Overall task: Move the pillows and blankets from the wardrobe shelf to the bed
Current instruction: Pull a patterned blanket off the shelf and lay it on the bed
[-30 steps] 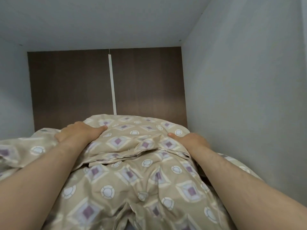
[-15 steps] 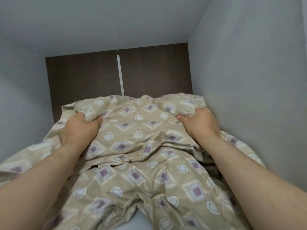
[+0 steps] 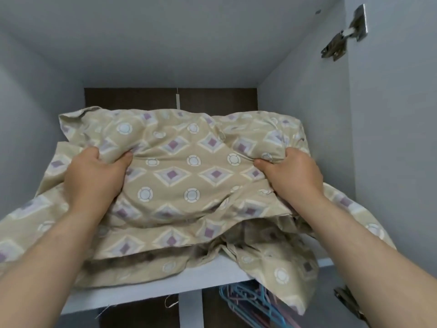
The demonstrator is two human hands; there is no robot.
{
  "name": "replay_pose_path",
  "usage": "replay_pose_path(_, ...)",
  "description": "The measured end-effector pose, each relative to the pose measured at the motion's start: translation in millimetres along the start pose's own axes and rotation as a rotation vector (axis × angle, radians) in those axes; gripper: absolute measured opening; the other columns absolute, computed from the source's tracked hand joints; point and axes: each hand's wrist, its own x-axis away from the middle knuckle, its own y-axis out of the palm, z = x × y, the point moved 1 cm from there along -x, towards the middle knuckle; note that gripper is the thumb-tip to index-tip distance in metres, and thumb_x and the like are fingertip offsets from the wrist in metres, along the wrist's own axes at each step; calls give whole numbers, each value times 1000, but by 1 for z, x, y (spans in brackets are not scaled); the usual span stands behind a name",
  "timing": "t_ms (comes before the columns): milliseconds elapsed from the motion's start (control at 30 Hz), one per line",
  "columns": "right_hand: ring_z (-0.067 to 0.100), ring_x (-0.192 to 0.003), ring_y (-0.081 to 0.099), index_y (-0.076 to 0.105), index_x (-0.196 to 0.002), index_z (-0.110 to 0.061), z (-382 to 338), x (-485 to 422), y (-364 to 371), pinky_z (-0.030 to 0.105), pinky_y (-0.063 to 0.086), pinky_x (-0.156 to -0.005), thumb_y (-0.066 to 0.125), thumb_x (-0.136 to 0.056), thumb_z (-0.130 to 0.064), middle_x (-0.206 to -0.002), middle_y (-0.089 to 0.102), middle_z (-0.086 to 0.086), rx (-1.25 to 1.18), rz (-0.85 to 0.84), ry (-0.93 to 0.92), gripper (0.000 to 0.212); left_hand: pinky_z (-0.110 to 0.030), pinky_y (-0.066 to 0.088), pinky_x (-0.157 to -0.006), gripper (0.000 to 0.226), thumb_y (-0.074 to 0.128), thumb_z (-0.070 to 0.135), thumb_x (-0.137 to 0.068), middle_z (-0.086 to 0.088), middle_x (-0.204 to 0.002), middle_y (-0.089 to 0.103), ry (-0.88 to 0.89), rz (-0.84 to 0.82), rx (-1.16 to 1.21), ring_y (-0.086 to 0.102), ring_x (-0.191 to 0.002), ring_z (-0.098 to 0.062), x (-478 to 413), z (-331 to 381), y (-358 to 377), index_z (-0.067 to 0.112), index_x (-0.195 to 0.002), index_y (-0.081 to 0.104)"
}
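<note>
Head view: we see the beige patterned fabric bundle with purple diamonds and white rings [image 3: 179, 176] lying on the white wardrobe shelf [image 3: 146, 290], its long axis running from 9 o'clock to 3 o'clock across the compartment. Whether it is a pillow or a folded blanket we cannot tell. Our left hand [image 3: 94, 178] is clamped on a fistful of cloth at the 9 o'clock end, and our right hand [image 3: 293, 174] is clamped the same way at the 3 o'clock end, so both sit about equally near, with the bulk between them. Loose fabric spills over the shelf's front lip at 5 o'clock, above the blue and pink plastic hangers [image 3: 248, 304]. We judge the pull must come straight toward 6 o'clock, and the trailing cloth may snag there.
</note>
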Motion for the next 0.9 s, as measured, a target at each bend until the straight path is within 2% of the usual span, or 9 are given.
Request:
replay_pose_path(67,18,-63,47,55,-75,-27,-10,22,-18,32,35,-54,56,-61,-77,-63,47,-14,12,-19,-6,52,-41,45,-61,55,61,64,-67,-6,-69,56,-25,-20,10,52,-68,-32,12,-9,-20,10,-71,52)
replay_pose_path(200,7,-55,44,48,-66,-29,-16,68,-52,25,28,-46,56,-59,-77,-62,52,-14,32,-30,12,49,-40,46,-60,56,60,66,-65,-2,-65,52,-64,-41,43,51,-65,-32,43,-23,-48,11,-69,52)
replay_pose_path(333,19,-62,55,52,-69,-29,-17,118,-86,32,41,-54,55,-58,-78,-66,60,-9,106,-45,60,50,-39,46,-59,55,61,68,-64,0,-63,52,-88,-83,78,51,-64,-30,81,-37,-72,13,-68,53)
replay_pose_path(433,22,-67,56,57,-78,-27,-17,147,-110,35,43,-59,55,-58,-78,-71,62,-7,182,-47,94,54,-35,41,-54,53,60,69,-64,5,-59,48,-102,-118,97,48,-58,-26,107,-41,-87,17,-64,49)
replay_pose_path(500,21,-67,55,58,-79,-27,-16,167,-127,34,43,-59,54,-57,-79,-71,61,-8,211,-50,113,56,-36,44,-53,55,61,71,-63,2,-60,52,-128,-151,121,50,-57,-27,123,-45,-96,17,-64,48)
replay_pose_path(567,17,-64,54,58,-78,-28,-16,189,-146,33,41,-56,54,-57,-79,-69,60,-11,226,-56,137,56,-44,52,-61,56,61,73,-62,-4,-68,60,-175,-199,153,57,-64,-31,139,-48,-107,18,-70,52)
replay_pose_path(633,9,-60,51,55,-74,-30,-17,211,-167,28,36,-50,55,-57,-79,-66,58,-16,227,-61,152,52,-49,54,-66,56,61,74,-62,-6,-74,63,-194,-232,175,60,-69,-33,157,-49,-124,20,-73,52)
replay_pose_path(733,1,-57,47,50,-69,-32,-19,244,-200,23,31,-46,55,-58,-80,-63,56,-18,244,-60,163,49,-48,54,-66,56,58,74,-63,-7,-71,62,-184,-265,181,60,-67,-33,184,-43,-155,19,-73,53)
replay_pose_path(900,7,-59,52,52,-68,-32,-20,301,-260,29,40,-50,54,-56,-83,-62,57,-16,306,-80,228,53,-42,51,-60,53,57,71,-62,-1,-65,57,-177,-335,182,55,-63,-30,225,-29,-212,19,-69,51)
